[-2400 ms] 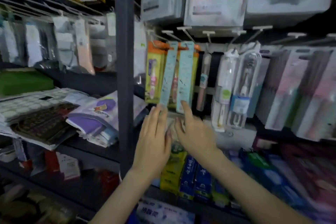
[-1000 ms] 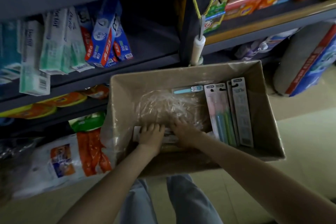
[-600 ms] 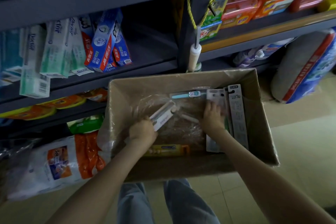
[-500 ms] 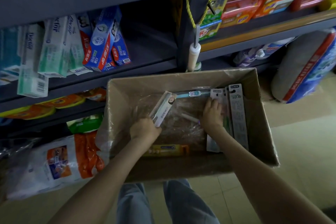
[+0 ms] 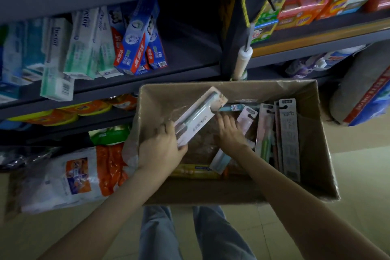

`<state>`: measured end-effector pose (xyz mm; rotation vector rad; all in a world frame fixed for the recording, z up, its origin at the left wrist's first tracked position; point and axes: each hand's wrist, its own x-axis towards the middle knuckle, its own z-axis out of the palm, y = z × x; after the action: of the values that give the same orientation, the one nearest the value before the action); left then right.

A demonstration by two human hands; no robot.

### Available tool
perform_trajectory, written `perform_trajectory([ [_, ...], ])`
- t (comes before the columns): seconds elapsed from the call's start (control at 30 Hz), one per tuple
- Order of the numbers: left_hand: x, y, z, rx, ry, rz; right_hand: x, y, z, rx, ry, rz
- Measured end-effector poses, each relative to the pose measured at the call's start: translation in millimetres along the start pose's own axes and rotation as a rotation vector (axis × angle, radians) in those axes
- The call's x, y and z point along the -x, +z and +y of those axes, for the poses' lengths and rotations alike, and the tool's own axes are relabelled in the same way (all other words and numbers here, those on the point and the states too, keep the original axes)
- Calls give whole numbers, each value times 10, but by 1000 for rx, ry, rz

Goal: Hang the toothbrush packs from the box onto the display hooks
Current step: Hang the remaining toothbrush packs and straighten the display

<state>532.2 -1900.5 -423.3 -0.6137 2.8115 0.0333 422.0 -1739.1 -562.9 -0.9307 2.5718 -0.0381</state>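
Note:
An open cardboard box (image 5: pixel 312 154) sits on the floor below me. My left hand (image 5: pixel 160 148) grips the lower end of a white toothbrush pack (image 5: pixel 198 116), raised and tilted over the box's left side. Lower in the box, my right hand (image 5: pixel 230 135) is closed around a second pack (image 5: pixel 244 121), whose pink top and pale blue bottom stick out past the hand. Several more packs (image 5: pixel 289 139) stand along the box's right wall. Crinkled clear plastic (image 5: pixel 202 150) and a yellow pack (image 5: pixel 196 173) lie on the box's bottom. No display hooks are in view.
Dark metal shelves behind the box hold toothpaste cartons (image 5: pixel 135 40) at left and orange boxes (image 5: pixel 316 2) at right. A shelf post (image 5: pixel 238 27) rises behind the box. Detergent bags (image 5: pixel 69 177) lie left of the box. A grey sack (image 5: pixel 363 84) sits right. My legs (image 5: pixel 183 234) stand on the tiled floor.
I looked down from the hooks to the box. My left hand lifted the white pack higher and tilted it; my right hand moved from the standing packs to lift one out.

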Motion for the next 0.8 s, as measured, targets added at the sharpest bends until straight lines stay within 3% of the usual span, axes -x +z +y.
perform_trajectory([
  [0.1,78,-67,-145,74,91,140,-123,-84,-67,-187,1,-3],
  [0.17,76,-107,-199,144,101,146,-140,-243,-177,-486,34,114],
  [0.27,41,-234,-328,52,206,210,-69,-697,-281,-1091,317,166],
  [0.3,20,-288,-394,7,261,259,-32,-882,-298,-1279,327,148],
  [0.37,-35,-400,-554,-53,352,321,49,-1229,-264,-1432,213,166],
  [0.43,-85,-568,-725,-113,426,358,131,-1569,-254,-1341,79,150],
  [0.57,-110,-912,-1060,-203,500,381,307,-2099,-489,-833,-176,89],
  [0.67,-41,-1219,-1223,-188,528,406,397,-2316,-1011,-363,-467,204],
  [0.8,137,-1785,-1456,-169,565,529,467,-2596,-1713,-53,-562,457],
])
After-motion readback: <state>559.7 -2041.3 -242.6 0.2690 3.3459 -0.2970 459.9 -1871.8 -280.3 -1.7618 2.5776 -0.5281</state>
